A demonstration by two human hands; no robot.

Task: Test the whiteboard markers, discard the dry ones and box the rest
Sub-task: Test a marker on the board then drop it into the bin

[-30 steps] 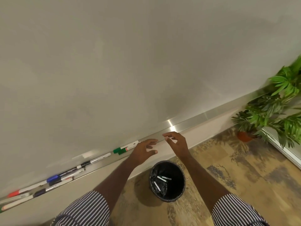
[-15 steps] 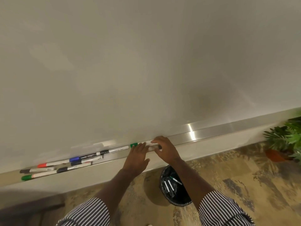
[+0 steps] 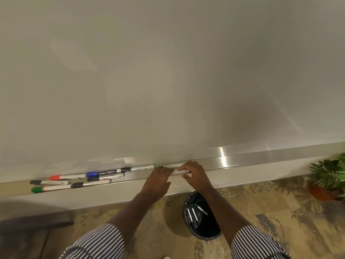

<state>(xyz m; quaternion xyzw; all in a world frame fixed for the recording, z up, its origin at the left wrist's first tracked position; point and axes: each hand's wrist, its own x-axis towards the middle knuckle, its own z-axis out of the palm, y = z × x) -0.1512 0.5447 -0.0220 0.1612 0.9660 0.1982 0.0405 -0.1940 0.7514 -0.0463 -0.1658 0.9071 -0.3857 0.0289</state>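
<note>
Both hands are on one marker [image 3: 180, 172] lying on the whiteboard's metal tray [image 3: 242, 159]. White barrel; it runs across between the two hands. Left hand [image 3: 158, 179] is palm down with fingers curled over the marker's left end. Right hand [image 3: 194, 176] has fingers bent around the right part, with the barrel showing between thumb and fingers. I can't tell whether the marker is lifted or resting on the tray.

A green cap [image 3: 158, 167] pokes out just behind the left hand's knuckles. I can't tell whether it belongs to the gripped marker or to a second one.

Left of the left hand there are seven more markers on the tray, in rough rows:
- black-capped marker [image 3: 138, 168], nearest the hand
- blue-capped marker [image 3: 103, 173]
- red-capped marker [image 3: 65, 177]
- dark-capped marker [image 3: 105, 177]
- another dark-capped one [image 3: 91, 184], closer to the tray's front edge
- black-capped marker [image 3: 49, 182], farther left
- green-capped marker [image 3: 50, 188], farthest from the hands

Below the right forearm, on the floor, is a bin [image 3: 202, 217] with a black liner. It holds three white-barrelled markers [image 3: 194, 214].

Far right of the right hand is a potted plant [image 3: 326, 176] on the patterned floor [image 3: 280, 212].

Striped sleeves [image 3: 97, 242] on both arms.
</note>
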